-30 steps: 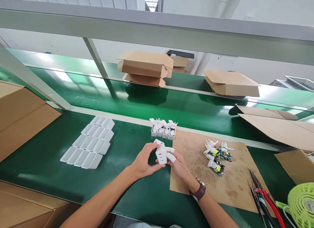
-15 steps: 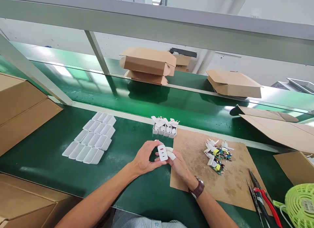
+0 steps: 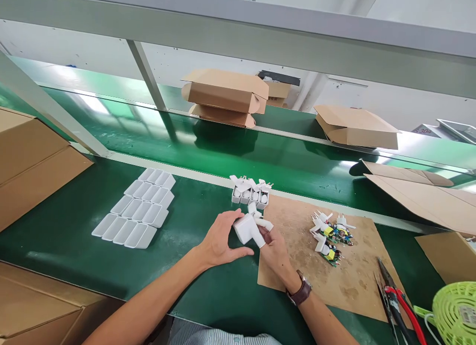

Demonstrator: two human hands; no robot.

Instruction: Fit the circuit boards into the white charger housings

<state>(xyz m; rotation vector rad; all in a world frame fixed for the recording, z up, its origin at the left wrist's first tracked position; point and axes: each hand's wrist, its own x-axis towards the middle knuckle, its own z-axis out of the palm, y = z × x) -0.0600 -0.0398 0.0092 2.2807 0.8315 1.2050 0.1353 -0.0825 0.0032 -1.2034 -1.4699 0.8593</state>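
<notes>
My right hand [image 3: 273,248], with white covers on some fingertips, grips a white charger [image 3: 243,229]. A plain white face of the charger points towards me. Beside it my left hand [image 3: 222,238] is open, thumb stretched away and fingertips close to the charger's left side; whether they touch it I cannot tell. Just beyond the hands stands a row of white charger housings [image 3: 250,196] with loose white plug parts on top. To the right, several circuit boards with white plug pieces [image 3: 330,236] lie on a brown sheet [image 3: 290,256].
Rows of empty white housings [image 3: 130,213] lie to the left. Pliers [image 3: 399,295] and tweezers [image 3: 385,300] rest at the right, beside a green fan [image 3: 455,308]. Cardboard boxes [image 3: 223,94] stand on the back ledge, and more cardboard [image 3: 40,161] borders the left side.
The charger has been turned over: its port face was towards me and now a blank face shows. My left thumb has come off it, and that hand has opened.
</notes>
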